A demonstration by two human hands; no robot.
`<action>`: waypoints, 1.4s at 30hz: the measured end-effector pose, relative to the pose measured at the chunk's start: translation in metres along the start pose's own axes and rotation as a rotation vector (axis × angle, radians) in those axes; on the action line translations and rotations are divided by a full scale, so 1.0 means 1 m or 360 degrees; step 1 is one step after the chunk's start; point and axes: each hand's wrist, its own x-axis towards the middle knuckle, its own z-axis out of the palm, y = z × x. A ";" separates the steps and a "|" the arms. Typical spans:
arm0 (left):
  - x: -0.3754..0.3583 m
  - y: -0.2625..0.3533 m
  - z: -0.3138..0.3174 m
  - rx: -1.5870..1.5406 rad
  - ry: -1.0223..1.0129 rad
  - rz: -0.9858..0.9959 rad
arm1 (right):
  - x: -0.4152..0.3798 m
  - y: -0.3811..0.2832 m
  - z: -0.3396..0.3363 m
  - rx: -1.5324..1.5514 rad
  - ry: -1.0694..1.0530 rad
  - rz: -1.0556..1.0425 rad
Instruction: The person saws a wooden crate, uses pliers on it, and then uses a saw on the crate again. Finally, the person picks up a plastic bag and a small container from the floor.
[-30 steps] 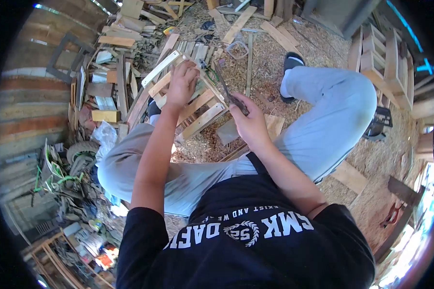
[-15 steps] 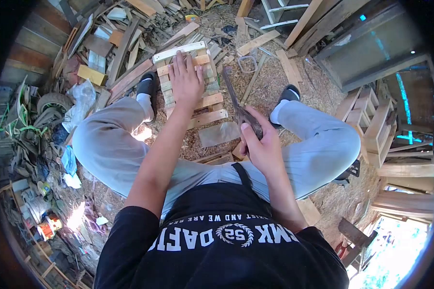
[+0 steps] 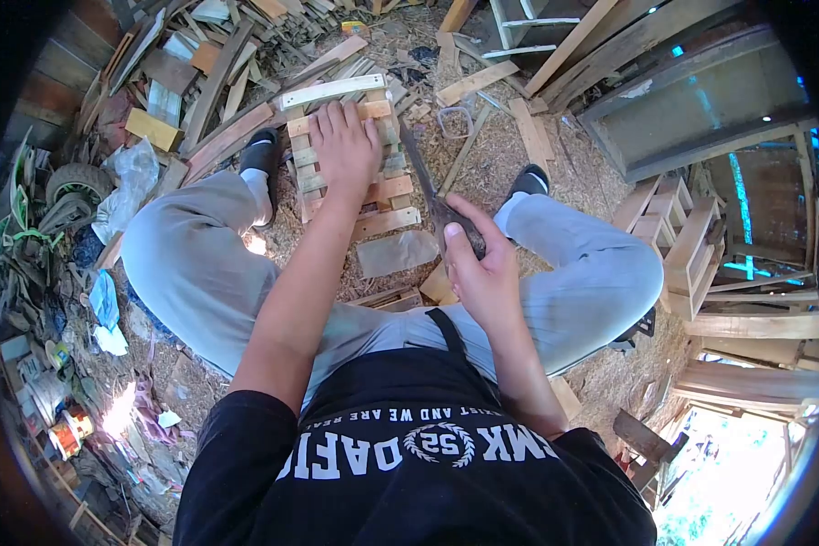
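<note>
My left hand (image 3: 344,150) rests palm down on a small slatted wooden frame (image 3: 366,223), fingers stretched toward its far end and thumb apart. Pale slats cross the frame one after another, with a lighter bar (image 3: 333,92) at the far end. A handsaw (image 3: 420,170) is in my right hand (image 3: 484,270), which is wrapped round its dark wooden handle with the index finger stretched along it. The narrow blade points away from me and lies along the frame's right side. A flat pale piece (image 3: 397,254) lies on the ground just below the frame.
My legs straddle the frame, shoes on either side. Scrap wood (image 3: 218,82) is piled at the far left, near a small wheel (image 3: 77,187) and a clear plastic bag (image 3: 129,187). A wooden rack (image 3: 692,246) stands on the right. A clear container (image 3: 464,122) lies on the sawdust-strewn ground.
The saw has shifted left, its blade now against the right side of the frame. My left hand's fingers are drawn back a little from the far bar. The whole view has shifted slightly.
</note>
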 end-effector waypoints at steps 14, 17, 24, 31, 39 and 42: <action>0.001 0.005 -0.006 0.0017 0.0038 -0.0013 | 0.002 -0.004 0.004 -0.0023 -0.0025 -0.0029; 0.000 0.004 -0.006 0.0028 0.0014 -0.0015 | 0.000 -0.006 0.005 -0.0044 -0.0021 -0.0005; 0.006 0.008 -0.001 0.0052 0.0139 -0.0016 | 0.002 -0.004 0.005 -0.0048 -0.0049 0.0012; 0.008 0.019 -0.005 0.0075 0.0187 -0.0034 | 0.002 0.005 0.006 -0.0219 -0.0053 -0.0026; 0.007 0.015 0.008 0.0114 0.0167 -0.0050 | 0.008 0.002 0.011 -0.0088 -0.0094 0.0029; 0.005 0.020 0.006 0.0111 0.0211 -0.0023 | 0.017 0.009 0.008 -0.0063 -0.0069 0.0045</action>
